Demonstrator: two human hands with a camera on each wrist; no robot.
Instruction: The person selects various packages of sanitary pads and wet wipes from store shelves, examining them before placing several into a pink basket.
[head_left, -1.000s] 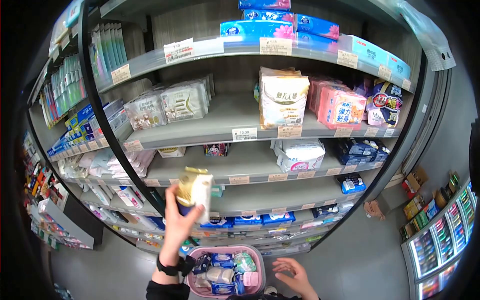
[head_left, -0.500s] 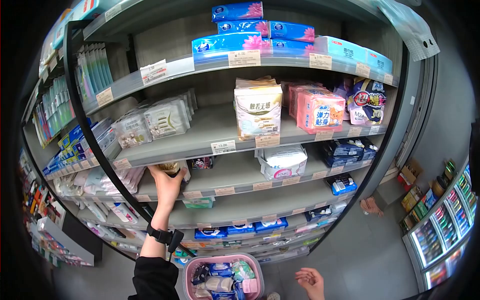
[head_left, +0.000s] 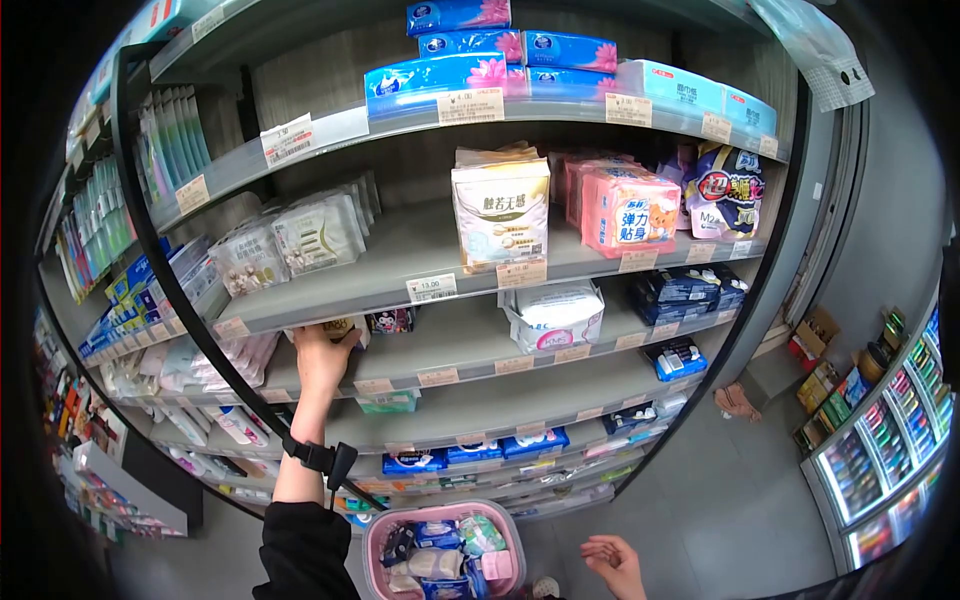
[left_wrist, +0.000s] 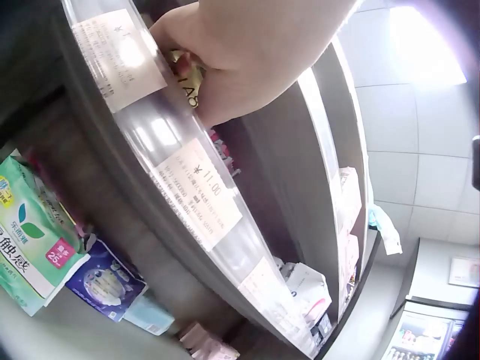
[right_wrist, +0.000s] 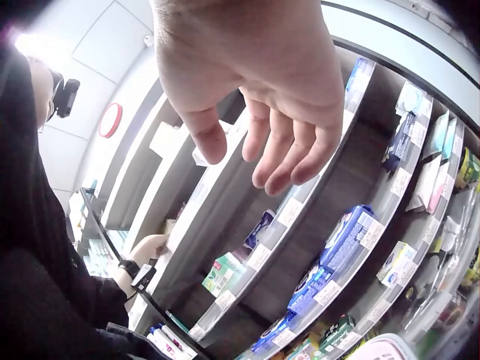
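Note:
My left hand (head_left: 322,362) reaches onto the shelf below the white-and-gold packs and grips a gold packet (head_left: 340,330) from the front. In the left wrist view the thumb and fingers curl round the gold packet (left_wrist: 187,79), which the hand mostly covers, just behind the price-tag rail (left_wrist: 172,150). Right beside it stands a dark box with a cartoon figure (head_left: 390,320). Low at the front, my right hand (head_left: 614,565) hangs with loosely bent fingers and holds nothing. A pink basket (head_left: 370,545) filled with several packs stands on the floor between the arms.
On the same shelf lies a white pack (head_left: 555,318), with dark blue packs (head_left: 675,298) to its right. Higher up stand white-and-gold packs (head_left: 500,215) and pink packs (head_left: 630,215). A black upright post (head_left: 185,300) runs close to the left arm. Grey floor (head_left: 690,500) extends at right.
My left hand has carried the gold packet from above the basket up and left onto the shelf, and since half a second ago still grips it there. The right hand has shifted slightly rightward.

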